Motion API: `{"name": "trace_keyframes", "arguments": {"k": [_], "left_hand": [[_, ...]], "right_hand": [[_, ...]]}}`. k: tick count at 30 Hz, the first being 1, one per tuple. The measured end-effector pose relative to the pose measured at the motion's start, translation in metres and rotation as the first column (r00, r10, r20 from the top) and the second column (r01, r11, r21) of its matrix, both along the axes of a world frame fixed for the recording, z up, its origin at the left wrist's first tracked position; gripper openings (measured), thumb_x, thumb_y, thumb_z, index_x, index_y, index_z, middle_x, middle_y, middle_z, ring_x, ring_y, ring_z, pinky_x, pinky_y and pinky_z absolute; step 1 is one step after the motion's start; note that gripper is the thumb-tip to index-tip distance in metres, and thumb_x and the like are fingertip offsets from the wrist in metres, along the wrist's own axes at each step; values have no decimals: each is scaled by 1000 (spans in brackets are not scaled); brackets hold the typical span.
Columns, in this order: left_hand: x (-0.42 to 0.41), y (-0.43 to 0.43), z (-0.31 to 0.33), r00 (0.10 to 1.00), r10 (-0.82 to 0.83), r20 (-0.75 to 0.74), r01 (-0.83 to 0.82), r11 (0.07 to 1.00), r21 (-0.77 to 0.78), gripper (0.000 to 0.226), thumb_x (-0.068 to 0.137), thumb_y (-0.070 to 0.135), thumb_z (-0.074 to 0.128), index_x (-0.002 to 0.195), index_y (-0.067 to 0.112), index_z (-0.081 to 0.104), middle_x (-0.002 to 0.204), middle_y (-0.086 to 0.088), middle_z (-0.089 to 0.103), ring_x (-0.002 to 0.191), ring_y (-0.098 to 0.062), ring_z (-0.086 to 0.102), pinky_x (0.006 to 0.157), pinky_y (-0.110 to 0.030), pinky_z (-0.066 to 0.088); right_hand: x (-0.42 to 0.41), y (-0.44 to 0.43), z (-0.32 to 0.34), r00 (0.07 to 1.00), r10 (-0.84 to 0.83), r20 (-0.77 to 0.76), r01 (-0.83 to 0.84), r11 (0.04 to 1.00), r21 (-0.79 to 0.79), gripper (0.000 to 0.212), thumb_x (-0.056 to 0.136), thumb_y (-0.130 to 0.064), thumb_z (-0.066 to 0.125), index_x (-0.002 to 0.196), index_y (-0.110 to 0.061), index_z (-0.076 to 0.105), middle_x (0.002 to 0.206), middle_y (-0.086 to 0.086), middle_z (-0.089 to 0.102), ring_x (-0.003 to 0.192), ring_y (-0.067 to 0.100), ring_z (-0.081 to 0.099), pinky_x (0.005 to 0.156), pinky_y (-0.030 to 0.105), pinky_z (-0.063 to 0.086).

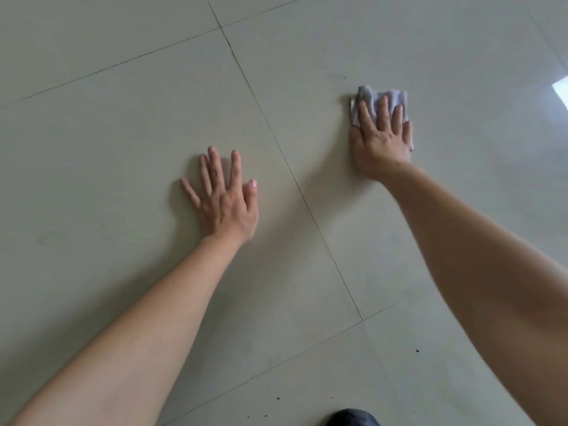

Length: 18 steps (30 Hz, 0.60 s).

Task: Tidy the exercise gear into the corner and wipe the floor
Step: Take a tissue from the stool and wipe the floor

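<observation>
A small grey cloth (pixel 368 99) lies flat on the pale tiled floor (pixel 123 133) at the upper right. My right hand (pixel 379 138) presses down on it with straight fingers, palm covering the cloth's near half. My left hand (pixel 222 198) rests flat on the bare floor left of a dark grout line, fingers spread, holding nothing. No exercise gear is in view.
Dark grout lines (pixel 285 158) cross the floor diagonally. A few dark specks (pixel 417 351) lie on the tile near the bottom. A dark rounded object (pixel 350 418) shows at the bottom edge. A bright window reflection (pixel 561 89) glares at the right edge.
</observation>
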<state>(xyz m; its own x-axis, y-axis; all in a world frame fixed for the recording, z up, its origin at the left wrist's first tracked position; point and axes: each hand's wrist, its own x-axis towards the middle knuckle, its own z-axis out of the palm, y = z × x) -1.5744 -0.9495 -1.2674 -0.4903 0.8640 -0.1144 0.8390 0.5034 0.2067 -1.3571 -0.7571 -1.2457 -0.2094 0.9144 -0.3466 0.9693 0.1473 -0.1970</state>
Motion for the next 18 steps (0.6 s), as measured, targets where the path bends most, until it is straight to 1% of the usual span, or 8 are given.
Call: {"name": "trace_keyframes", "arguments": {"k": [2, 5, 9, 11, 12, 13, 16, 18], "left_hand": [[-1, 2, -3, 999, 30, -11, -30, 1000, -4, 68, 97, 51, 23, 158, 22, 14, 166, -9, 7, 153, -27, 4, 117, -63, -1], [0, 2, -3, 999, 19, -46, -20, 1000, -12, 67, 97, 46, 23, 157, 15, 18, 165, -8, 10, 152, -28, 6, 117, -63, 1], [0, 2, -1, 996, 15, -83, -17, 1000, -23, 66, 97, 44, 26, 155, 13, 26, 164, -10, 15, 151, -31, 12, 116, -64, 6], [0, 3, 1, 996, 10, -92, -13, 999, -32, 66, 98, 45, 25, 155, 13, 25, 164, -10, 16, 151, -31, 13, 116, -64, 8], [0, 4, 1, 996, 8, -93, -11, 999, -37, 66, 98, 45, 25, 156, 14, 24, 164, -10, 15, 151, -31, 12, 116, -64, 7], [0, 4, 2, 996, 5, -94, -9, 999, -41, 66, 98, 46, 24, 156, 14, 24, 165, -10, 14, 152, -30, 11, 117, -64, 7], [0, 3, 0, 995, 14, -101, -17, 999, -35, 66, 98, 47, 24, 156, 15, 22, 165, -9, 13, 152, -30, 9, 117, -62, 5], [0, 2, -1, 994, 10, -107, -14, 999, -32, 66, 98, 47, 26, 156, 15, 23, 165, -9, 14, 152, -31, 10, 117, -63, 5]], "right_hand": [[-28, -12, -7, 999, 18, -45, -15, 998, 65, 59, 105, -48, 25, 160, -36, 8, 170, 5, -5, 155, 33, -10, 124, 47, -9], [-67, -41, -14, 960, 254, -119, -238, 961, 140, 56, 106, -48, 27, 160, -37, 17, 170, 5, 5, 155, 34, -5, 123, 45, -9], [-100, -50, -16, 763, 629, -149, -602, 775, 191, 54, 105, -49, 25, 157, -35, 29, 167, 6, 20, 155, 35, 10, 123, 45, -1], [-100, -21, -18, 685, 716, -130, -687, 695, 211, 53, 104, -51, 25, 155, -37, 33, 166, 5, 25, 154, 33, 16, 123, 45, 6], [-96, 1, -17, 700, 704, -122, -672, 706, 221, 53, 105, -50, 26, 156, -38, 31, 166, 5, 23, 154, 33, 17, 123, 45, 8], [-88, 26, -15, 753, 647, -118, -617, 757, 216, 52, 106, -49, 26, 157, -39, 28, 167, 5, 19, 154, 33, 14, 123, 46, 8], [-56, 97, -8, 931, 354, -92, -338, 929, 153, 54, 106, -51, 23, 159, -44, 13, 170, 2, 4, 156, 29, 0, 124, 45, 0], [-50, 113, -4, 974, 207, -88, -195, 972, 130, 56, 105, -52, 23, 159, -43, 14, 170, 0, 3, 156, 27, -3, 125, 45, -4]]}}
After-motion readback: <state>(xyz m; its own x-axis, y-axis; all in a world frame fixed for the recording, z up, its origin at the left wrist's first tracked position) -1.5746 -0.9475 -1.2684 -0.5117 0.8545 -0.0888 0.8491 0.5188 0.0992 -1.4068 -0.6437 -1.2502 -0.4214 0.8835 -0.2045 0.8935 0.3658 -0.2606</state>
